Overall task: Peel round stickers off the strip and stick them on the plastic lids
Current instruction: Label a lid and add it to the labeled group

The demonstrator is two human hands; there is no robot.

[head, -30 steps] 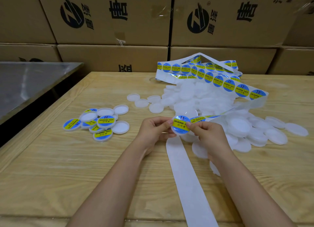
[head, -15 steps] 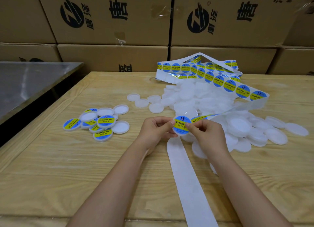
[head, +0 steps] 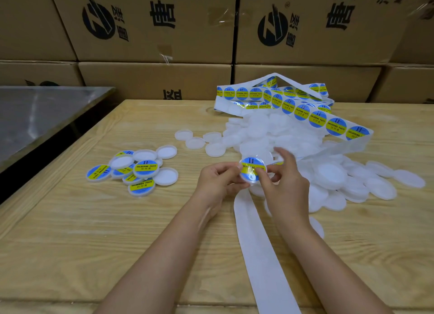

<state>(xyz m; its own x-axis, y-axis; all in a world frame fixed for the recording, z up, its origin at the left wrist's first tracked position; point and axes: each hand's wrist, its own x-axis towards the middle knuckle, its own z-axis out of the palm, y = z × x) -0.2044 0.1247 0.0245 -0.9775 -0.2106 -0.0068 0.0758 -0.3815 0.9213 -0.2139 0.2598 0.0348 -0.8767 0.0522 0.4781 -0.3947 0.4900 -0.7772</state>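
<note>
Lid [head: 249,177] pinched by left hand [head: 218,179], right hand [head: 286,182] pinching it too, thumb pressing its sticker [head: 252,164]

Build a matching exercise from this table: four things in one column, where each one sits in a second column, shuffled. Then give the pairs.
Things
1. held lid
2. stickered lids
3. bare backing paper
4. sticker strip

Places
A. draped over the heap of blank lids
B. pinched by the left hand, with the thumb of the right hand on its sticker
C. on the table, left of both hands
D. runs from beneath the hands to the near table edge

Pairs: 1-B, 2-C, 3-D, 4-A
</note>
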